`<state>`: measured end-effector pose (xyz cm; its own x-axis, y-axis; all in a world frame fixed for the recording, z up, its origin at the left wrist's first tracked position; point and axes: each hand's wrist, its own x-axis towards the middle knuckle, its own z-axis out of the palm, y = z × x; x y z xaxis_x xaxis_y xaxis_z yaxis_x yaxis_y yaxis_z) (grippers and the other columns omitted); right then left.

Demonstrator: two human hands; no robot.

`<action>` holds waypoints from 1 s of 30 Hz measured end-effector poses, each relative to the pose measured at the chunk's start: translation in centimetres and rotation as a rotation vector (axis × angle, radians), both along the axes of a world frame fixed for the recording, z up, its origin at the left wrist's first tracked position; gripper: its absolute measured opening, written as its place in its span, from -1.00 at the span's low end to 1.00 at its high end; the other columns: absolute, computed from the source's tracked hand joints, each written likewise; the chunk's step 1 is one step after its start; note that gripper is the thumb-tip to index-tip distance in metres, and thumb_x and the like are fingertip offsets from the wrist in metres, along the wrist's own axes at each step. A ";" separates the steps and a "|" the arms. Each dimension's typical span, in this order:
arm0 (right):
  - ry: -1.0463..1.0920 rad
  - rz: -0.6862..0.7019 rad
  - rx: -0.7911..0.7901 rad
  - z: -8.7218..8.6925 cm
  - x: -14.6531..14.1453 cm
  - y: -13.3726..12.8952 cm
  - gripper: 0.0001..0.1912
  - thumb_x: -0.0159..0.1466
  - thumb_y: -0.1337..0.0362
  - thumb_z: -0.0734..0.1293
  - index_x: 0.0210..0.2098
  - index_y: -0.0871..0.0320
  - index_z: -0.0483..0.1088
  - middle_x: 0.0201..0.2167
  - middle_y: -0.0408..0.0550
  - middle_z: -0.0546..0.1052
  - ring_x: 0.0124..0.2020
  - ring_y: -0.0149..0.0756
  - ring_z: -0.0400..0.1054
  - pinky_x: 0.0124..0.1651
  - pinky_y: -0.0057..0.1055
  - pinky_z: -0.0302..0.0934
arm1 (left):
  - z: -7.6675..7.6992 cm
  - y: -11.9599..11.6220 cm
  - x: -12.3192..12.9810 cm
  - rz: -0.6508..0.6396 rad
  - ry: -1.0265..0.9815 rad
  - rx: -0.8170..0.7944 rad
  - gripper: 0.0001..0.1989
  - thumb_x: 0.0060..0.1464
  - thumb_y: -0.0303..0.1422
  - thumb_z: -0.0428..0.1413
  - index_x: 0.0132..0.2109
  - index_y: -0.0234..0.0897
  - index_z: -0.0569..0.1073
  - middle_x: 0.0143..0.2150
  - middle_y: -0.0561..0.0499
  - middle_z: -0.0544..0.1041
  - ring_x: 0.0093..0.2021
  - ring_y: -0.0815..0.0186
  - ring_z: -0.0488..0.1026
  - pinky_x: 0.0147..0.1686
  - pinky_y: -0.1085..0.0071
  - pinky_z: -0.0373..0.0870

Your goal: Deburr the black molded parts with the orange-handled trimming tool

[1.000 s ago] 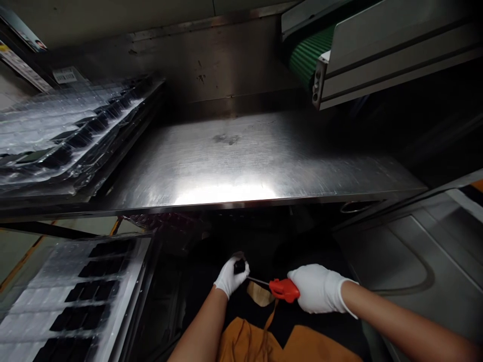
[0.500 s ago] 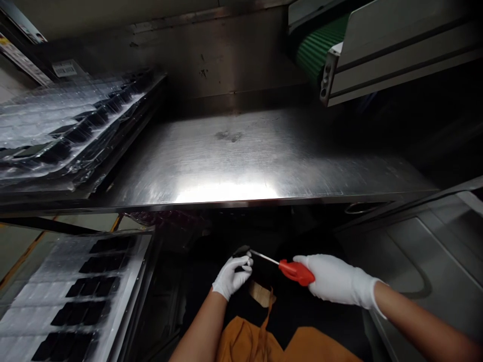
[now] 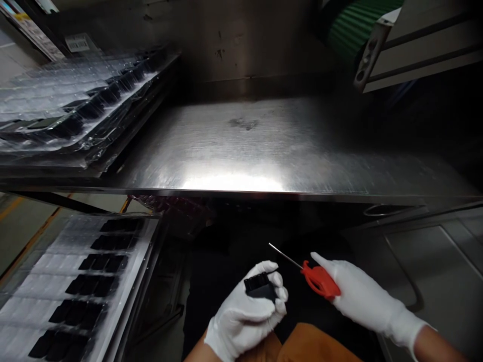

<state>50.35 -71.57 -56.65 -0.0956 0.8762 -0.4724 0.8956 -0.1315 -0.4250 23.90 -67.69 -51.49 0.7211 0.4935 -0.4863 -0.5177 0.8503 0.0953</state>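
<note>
Left hand (image 3: 245,319) closed fingers round the black part (image 3: 261,287), right hand (image 3: 352,289) clamped the red tool (image 3: 320,281): seemingly a check, next needing aim!

From my remote view I can read no text; the white label (image 3: 78,43) beyond the tray stack (image 3: 49,136) shows blurred dark marks.

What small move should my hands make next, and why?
Probably tilt the black part for a look: your left hand cups it with one side showing, while the red tool in your right hand has its thin metal tube apart from it.
</note>
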 end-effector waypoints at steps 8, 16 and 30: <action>0.009 0.047 -0.014 -0.6 -0.6 -0.3 -0.21 0.06 0.44 0.19 0.31 0.22 0.07 -0.15 0.08 0.52 -0.07 -0.10 0.38 0.07 -0.25 0.19 | 2.4 -0.7 0.3 -0.057 0.063 0.011 -0.41 -0.33 -0.64 0.36 -0.06 -0.26 0.49 -0.24 0.00 0.46 -0.12 0.21 0.51 -0.15 0.50 0.40; 0.061 0.034 -0.078 1.1 -0.2 -0.6 -0.22 0.07 0.36 0.21 0.31 0.11 0.09 -0.08 0.05 0.51 -0.01 -0.05 0.37 0.08 -0.23 0.22 | -0.5 -0.4 0.4 -0.117 0.446 0.354 -0.37 -0.07 -0.38 0.30 0.15 -0.29 0.28 -0.30 -0.04 0.50 -0.59 0.51 0.35 -0.57 0.56 0.23; -0.024 0.046 -0.322 3.8 -0.5 -1.9 -0.23 0.03 0.32 0.28 0.25 -0.08 0.20 -0.10 0.00 0.51 -0.07 -0.05 0.40 0.04 -0.22 0.28 | -8.5 1.5 -2.2 -0.030 0.901 0.520 -0.41 -0.09 -0.35 0.26 0.07 -0.33 0.24 -0.28 0.05 0.44 -0.51 0.50 0.30 -0.44 0.48 0.26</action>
